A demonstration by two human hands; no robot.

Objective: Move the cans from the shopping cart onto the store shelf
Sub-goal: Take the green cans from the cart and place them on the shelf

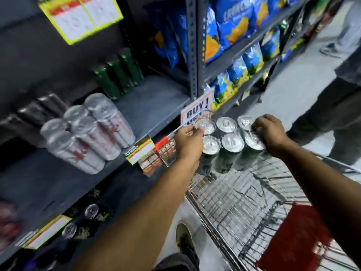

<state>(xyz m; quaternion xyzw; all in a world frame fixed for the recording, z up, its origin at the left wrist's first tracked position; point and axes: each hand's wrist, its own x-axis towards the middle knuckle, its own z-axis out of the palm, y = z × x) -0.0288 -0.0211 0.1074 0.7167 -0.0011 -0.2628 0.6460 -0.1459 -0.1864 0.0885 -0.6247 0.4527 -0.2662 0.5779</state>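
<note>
A six-pack of dark green cans (227,151) with silver tops is held over the front of the wire shopping cart (244,202). My left hand (188,142) grips its left side and my right hand (271,133) grips its right side. The grey store shelf (148,106) lies to the left, level with the pack. On it stand a wrapped pack of silver cans (88,132) and a few tall green cans (119,75) further back. Bare shelf surface lies between those and the shelf's front edge.
Blue chip bags (230,26) fill the shelves to the right of a metal upright (192,55). A "BUY 1" sign (197,110) hangs at the shelf edge. Dark cans (91,211) sit on the lower shelf. Another person's legs (328,118) stand beyond the cart. My shoe (184,243) is below.
</note>
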